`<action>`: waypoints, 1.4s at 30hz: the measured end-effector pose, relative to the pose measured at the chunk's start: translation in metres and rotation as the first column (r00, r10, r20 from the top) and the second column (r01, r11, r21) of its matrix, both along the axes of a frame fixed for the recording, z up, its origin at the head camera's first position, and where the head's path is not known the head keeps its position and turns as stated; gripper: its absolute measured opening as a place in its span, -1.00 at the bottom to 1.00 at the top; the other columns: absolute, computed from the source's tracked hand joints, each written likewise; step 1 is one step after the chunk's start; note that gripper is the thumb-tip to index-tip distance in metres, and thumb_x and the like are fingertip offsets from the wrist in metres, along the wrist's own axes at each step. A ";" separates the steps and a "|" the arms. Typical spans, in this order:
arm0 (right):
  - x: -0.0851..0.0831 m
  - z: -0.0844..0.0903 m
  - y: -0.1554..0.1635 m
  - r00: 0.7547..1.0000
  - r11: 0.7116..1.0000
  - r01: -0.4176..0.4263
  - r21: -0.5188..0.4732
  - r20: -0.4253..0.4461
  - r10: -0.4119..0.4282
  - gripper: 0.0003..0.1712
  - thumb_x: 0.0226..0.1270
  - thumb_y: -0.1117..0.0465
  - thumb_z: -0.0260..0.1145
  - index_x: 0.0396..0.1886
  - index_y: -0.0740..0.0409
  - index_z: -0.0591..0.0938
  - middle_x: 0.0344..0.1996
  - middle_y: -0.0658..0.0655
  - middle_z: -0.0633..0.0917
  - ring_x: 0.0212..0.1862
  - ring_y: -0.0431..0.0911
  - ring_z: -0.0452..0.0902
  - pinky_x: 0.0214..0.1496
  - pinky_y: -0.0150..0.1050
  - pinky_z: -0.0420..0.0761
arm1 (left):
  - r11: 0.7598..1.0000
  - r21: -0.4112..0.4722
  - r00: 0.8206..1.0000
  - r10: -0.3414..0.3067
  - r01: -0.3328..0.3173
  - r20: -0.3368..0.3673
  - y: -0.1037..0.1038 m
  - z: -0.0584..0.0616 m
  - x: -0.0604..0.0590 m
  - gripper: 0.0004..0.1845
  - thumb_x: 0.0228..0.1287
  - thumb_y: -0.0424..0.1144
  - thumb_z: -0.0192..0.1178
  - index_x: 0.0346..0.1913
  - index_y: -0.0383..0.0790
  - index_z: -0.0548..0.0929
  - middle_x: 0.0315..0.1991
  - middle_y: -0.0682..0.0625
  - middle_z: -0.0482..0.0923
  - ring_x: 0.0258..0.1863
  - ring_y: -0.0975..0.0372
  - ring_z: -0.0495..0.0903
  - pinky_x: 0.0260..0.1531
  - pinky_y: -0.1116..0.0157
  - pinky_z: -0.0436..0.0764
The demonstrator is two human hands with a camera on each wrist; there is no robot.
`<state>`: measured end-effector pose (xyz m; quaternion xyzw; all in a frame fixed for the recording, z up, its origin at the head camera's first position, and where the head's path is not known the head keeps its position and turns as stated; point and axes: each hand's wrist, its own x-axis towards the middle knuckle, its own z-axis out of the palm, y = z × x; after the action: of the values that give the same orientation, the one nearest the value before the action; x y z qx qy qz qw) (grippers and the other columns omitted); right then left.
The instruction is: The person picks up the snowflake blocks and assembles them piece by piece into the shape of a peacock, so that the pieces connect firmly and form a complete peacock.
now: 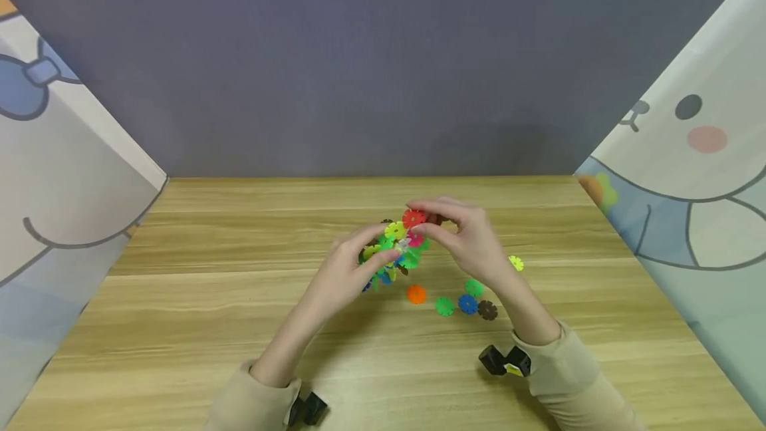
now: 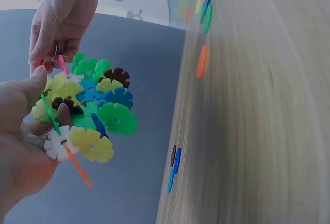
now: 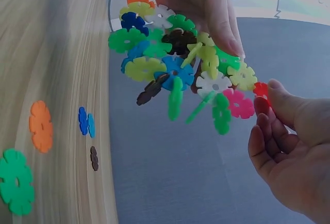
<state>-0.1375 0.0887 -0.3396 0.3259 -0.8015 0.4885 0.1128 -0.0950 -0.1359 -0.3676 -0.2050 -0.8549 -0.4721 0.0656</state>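
Observation:
My left hand holds up a cluster of interlocked plastic snowflake discs above the table, its thumb and fingers around one side. Green, yellow, blue, white, brown, pink and orange discs jut from it at many angles. Between the thumb and fingers of my right hand is a red snowflake disc, at the cluster's edge beside a pink disc and a yellow one. Whether the red disc is slotted into a neighbour cannot be made out. Fingers hide part of the cluster and of the red disc.
Loose discs lie on the wooden table: an orange one, a green one, a blue one, a brown one and a yellow one. A grey wall stands behind, with cartoon-printed panels at both sides.

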 end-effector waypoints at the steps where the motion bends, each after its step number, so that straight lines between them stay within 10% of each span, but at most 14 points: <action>1: 0.000 0.000 0.000 1.000 1.000 -0.002 0.010 -0.009 0.002 -0.61 0.29 0.34 0.46 0.13 0.15 0.74 -0.20 0.05 0.79 -0.29 -0.19 0.53 -0.31 -0.43 0.53 | 1.000 -0.009 1.000 0.004 -0.004 -0.012 0.000 0.000 0.000 -0.62 0.46 0.00 0.25 0.25 0.03 0.65 0.16 0.11 0.69 0.09 0.25 0.69 0.15 0.11 0.70; 16: 0.001 -0.002 -0.004 0.999 0.998 -0.020 0.056 -0.028 0.021 -0.60 0.37 0.31 0.40 0.19 0.10 0.72 0.09 0.07 0.80 0.17 -0.04 0.71 0.21 -0.13 0.72 | 0.999 -0.037 0.998 0.000 -0.002 -0.055 -0.001 0.000 -0.001 -0.62 0.47 -0.04 0.22 0.26 0.00 0.65 0.19 0.04 0.67 0.18 0.18 0.68 0.22 0.10 0.69; 26: 0.003 -0.007 -0.014 0.998 0.992 -0.057 -0.114 0.034 0.061 -0.59 0.45 0.38 0.31 0.25 0.19 0.60 0.06 0.18 0.79 0.05 -0.14 0.74 0.13 -0.39 0.70 | 0.999 -0.039 0.997 0.020 -0.017 0.072 0.001 0.004 0.002 -0.54 0.47 -0.04 0.23 0.34 -0.05 0.60 0.35 -0.02 0.60 0.48 -0.05 0.43 0.48 -0.13 0.40; 34: 0.005 -0.007 -0.016 0.994 0.983 -0.025 -0.183 0.099 0.044 -0.67 0.46 0.36 0.31 0.18 0.22 0.66 0.01 0.22 0.80 -0.02 -0.28 0.74 -0.08 -0.41 0.74 | 0.999 0.032 0.990 -0.006 0.002 0.143 0.001 0.005 0.003 -0.63 0.48 -0.07 0.24 0.27 0.02 0.63 0.06 0.09 0.73 0.04 0.24 0.67 0.16 0.11 0.66; 42: 0.005 -0.009 -0.019 0.984 0.975 0.042 -0.218 0.180 -0.003 -0.72 0.44 0.31 0.35 0.10 0.25 0.71 -0.08 0.33 0.81 -0.14 -0.29 0.75 -0.20 -0.39 0.73 | 0.998 0.056 0.970 0.006 -0.020 0.242 0.003 0.004 0.004 -0.57 0.44 0.02 0.27 0.29 0.03 0.62 0.11 0.08 0.73 0.07 0.21 0.66 0.16 0.08 0.66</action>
<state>-0.1327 0.0701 -0.3487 0.2572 -0.7528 0.6004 0.0817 -0.0910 -0.1330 -0.3631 -0.1384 -0.8438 -0.5177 -0.0300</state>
